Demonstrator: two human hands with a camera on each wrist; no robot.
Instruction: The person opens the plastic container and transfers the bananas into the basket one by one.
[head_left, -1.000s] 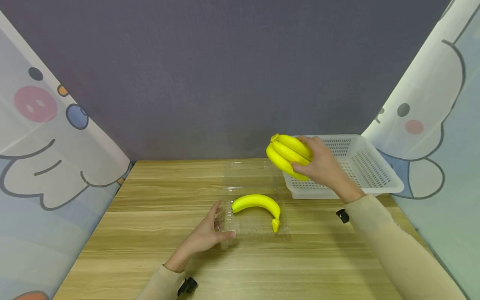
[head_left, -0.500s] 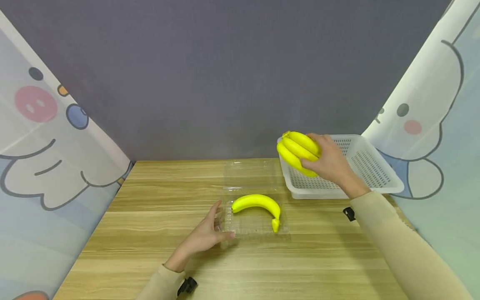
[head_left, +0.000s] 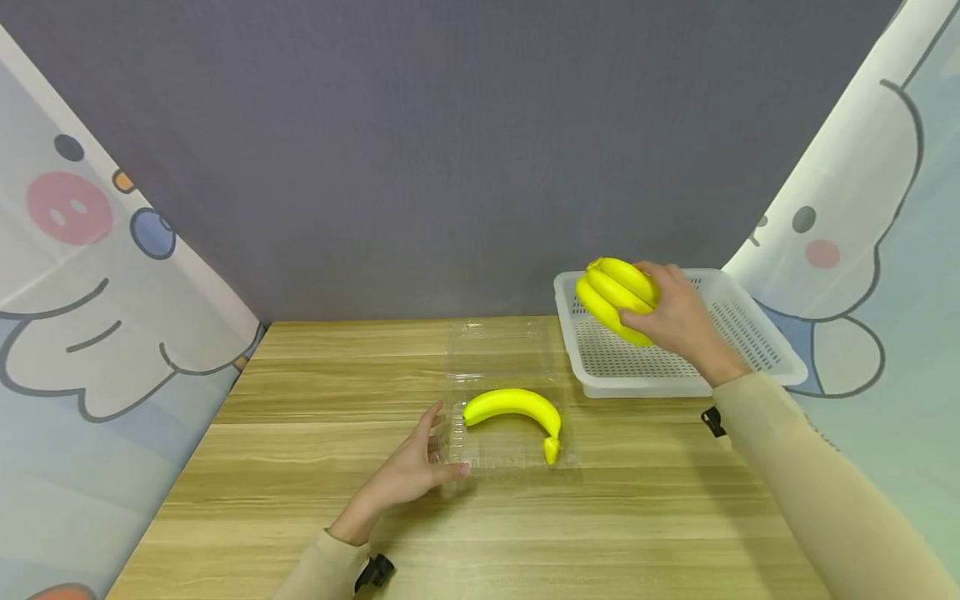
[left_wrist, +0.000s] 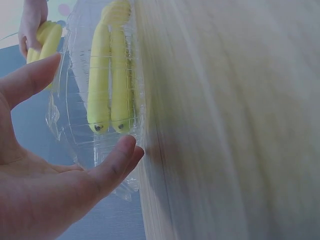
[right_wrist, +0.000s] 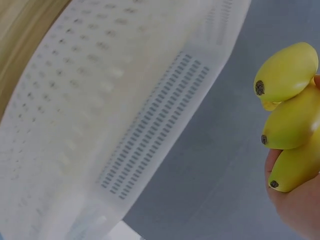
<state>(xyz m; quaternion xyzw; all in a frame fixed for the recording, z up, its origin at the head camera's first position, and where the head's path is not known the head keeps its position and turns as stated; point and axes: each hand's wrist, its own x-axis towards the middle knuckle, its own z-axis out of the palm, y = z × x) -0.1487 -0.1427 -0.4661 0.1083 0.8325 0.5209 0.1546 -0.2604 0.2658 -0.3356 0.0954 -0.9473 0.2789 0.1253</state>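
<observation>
My right hand point(head_left: 681, 318) grips a bunch of yellow bananas point(head_left: 611, 296) from its right side, holding it over the left part of a white perforated basket point(head_left: 645, 387). In the right wrist view, several dark-tipped ends of the bunch point(right_wrist: 292, 120) show near the palm. A clear plastic clamshell box point(head_left: 498, 450) lies with its lid spread back on the table. Inside it rests a single curved banana point(head_left: 513, 401), which looks doubled through the clear wall in the left wrist view. My left hand point(head_left: 408, 473) has thumb and fingers spread at the box's left side, fingertips right at its edge.
The wood-grain table point(head_left: 315, 467) ends at a grey back panel point(head_left: 480, 167). Cartoon-printed cloths point(head_left: 82, 333) hang on both sides. The basket stands at the back right, close to the right-hand cloth.
My right hand has moved to the right and slightly away with the banana bunch, from the basket's left edge to over its inside. My left hand, the box and its banana have stayed put.
</observation>
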